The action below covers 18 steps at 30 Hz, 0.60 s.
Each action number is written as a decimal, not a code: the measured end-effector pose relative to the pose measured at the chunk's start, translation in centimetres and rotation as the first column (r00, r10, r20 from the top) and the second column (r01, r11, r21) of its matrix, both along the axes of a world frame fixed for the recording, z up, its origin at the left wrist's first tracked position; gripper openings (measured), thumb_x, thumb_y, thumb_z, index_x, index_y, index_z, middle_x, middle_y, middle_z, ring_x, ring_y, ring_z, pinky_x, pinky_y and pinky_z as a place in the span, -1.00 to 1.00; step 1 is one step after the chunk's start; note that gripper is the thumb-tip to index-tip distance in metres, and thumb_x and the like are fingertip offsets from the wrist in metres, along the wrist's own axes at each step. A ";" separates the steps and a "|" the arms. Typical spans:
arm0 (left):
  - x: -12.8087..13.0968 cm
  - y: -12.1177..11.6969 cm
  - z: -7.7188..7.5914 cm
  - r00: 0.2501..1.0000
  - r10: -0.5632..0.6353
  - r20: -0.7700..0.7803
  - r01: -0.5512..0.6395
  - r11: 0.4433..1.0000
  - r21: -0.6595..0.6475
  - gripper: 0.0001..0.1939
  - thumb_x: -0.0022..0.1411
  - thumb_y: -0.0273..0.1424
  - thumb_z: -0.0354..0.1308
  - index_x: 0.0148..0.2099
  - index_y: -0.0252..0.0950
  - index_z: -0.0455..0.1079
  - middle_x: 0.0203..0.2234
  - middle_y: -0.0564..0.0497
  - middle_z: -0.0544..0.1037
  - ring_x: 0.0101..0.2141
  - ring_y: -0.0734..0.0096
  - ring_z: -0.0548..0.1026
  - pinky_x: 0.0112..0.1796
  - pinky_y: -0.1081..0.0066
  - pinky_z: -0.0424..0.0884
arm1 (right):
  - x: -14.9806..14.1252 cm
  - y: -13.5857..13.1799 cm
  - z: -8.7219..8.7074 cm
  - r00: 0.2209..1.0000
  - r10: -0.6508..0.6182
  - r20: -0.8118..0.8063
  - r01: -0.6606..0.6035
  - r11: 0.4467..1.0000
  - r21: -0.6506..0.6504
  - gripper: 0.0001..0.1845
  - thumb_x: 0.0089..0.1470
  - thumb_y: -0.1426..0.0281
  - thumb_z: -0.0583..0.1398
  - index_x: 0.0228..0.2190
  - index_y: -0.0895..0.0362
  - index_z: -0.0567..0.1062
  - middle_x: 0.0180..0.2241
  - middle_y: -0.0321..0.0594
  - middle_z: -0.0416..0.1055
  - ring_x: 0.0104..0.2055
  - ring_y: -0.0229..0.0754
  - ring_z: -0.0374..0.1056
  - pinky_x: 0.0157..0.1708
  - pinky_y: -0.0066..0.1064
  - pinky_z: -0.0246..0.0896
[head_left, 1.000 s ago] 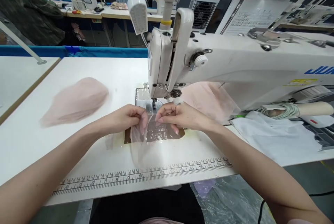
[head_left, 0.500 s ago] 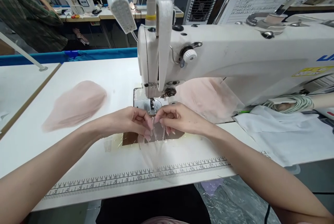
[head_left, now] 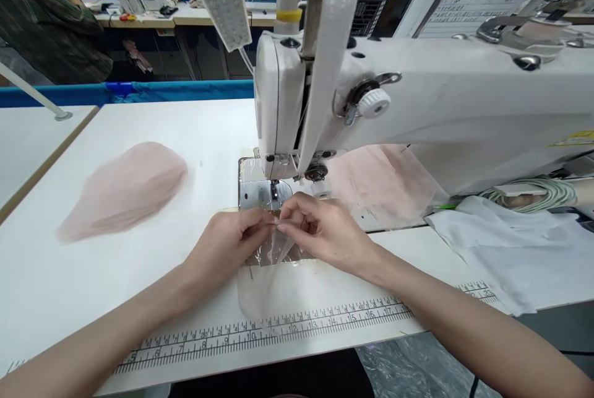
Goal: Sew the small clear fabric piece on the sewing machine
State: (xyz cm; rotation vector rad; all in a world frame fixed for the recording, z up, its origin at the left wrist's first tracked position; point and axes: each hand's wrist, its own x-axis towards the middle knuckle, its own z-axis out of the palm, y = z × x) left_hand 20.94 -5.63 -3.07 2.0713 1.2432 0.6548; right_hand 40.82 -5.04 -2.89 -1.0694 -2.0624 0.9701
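Note:
A thin, see-through pale fabric piece hangs from my fingers over the table's front part. My left hand pinches its upper edge between thumb and forefinger. Close beside it, my right hand pinches the same edge, fingertips nearly meeting the left ones. Both hands are just in front of the needle and presser foot of a white sewing machine. The fabric is so sheer that its full outline is hard to make out.
A pink sheer fabric piece lies on the left of the white table. More pink fabric lies under the machine arm. White cloth rests at right. A printed ruler runs along the front edge. A person stands beyond, upper left.
My hands have drawn slightly back from the needle and closer together, now pinching the fabric edge held across between them. The camera view has shifted nearer to the machine.

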 end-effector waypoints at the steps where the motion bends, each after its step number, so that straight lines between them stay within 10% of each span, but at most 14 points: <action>1: -0.1 -0.1 -0.3 1.000 -0.008 -0.009 0.008 0.998 0.070 -0.83 0.31 -0.38 0.05 -0.24 -0.26 0.47 -0.58 0.15 0.47 -0.60 0.62 0.33 -0.55 0.58 0.23 | 0.0 0.0 -0.1 1.000 -0.003 0.002 0.003 1.000 0.021 -0.97 0.13 0.46 0.18 -0.32 0.14 0.39 -0.61 -0.47 0.26 -0.59 -0.42 0.24 -0.50 -0.55 0.19; 18: -0.3 -0.6 -0.9 0.999 -0.025 -0.020 0.028 0.976 0.215 -0.87 0.33 -0.44 0.05 -0.24 -0.25 0.42 -0.43 0.17 0.58 -0.48 0.63 0.47 -0.47 0.62 0.33 | 0.0 -0.1 -0.4 0.999 0.039 -0.005 -0.039 0.999 0.007 -0.97 0.16 0.45 0.15 -0.29 0.13 0.37 -0.62 -0.49 0.20 -0.58 -0.42 0.21 -0.49 -0.56 0.19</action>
